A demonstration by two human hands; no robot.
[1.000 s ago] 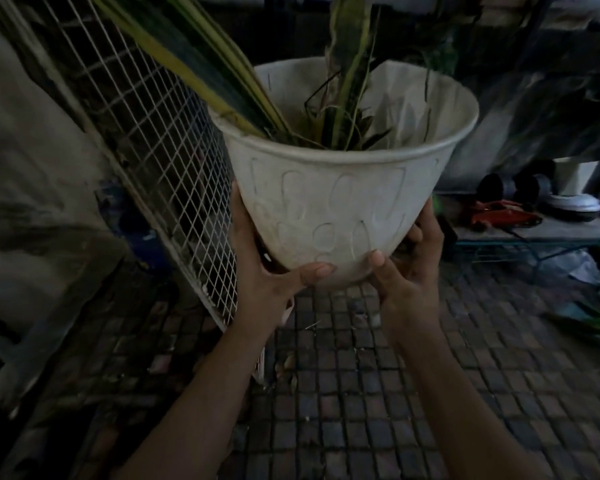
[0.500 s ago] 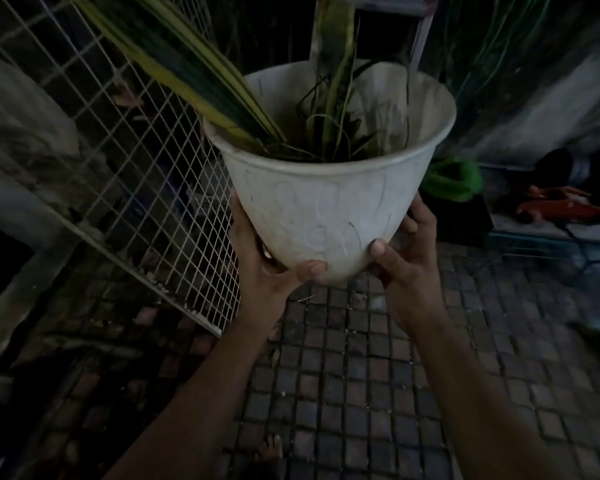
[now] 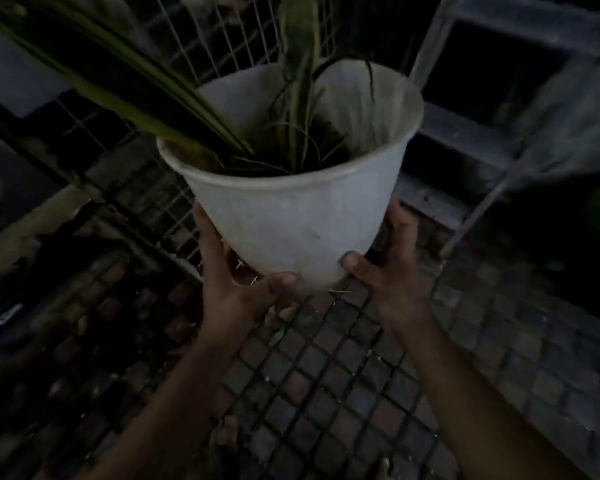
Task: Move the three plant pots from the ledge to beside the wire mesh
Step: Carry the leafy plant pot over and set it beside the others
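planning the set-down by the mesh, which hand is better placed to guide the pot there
Left, probably. The left hand grips the white pot low on the side facing the wire mesh. The right hand holds the far side, so it likely just steadies.

Dim outdoor home yard: brick paving (image 3: 326,375), wire mesh panel (image 3: 229,39), metal frame (image 3: 426,46).

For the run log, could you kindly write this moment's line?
white round plant pot: aloft; left hand: gripping; right hand: gripping
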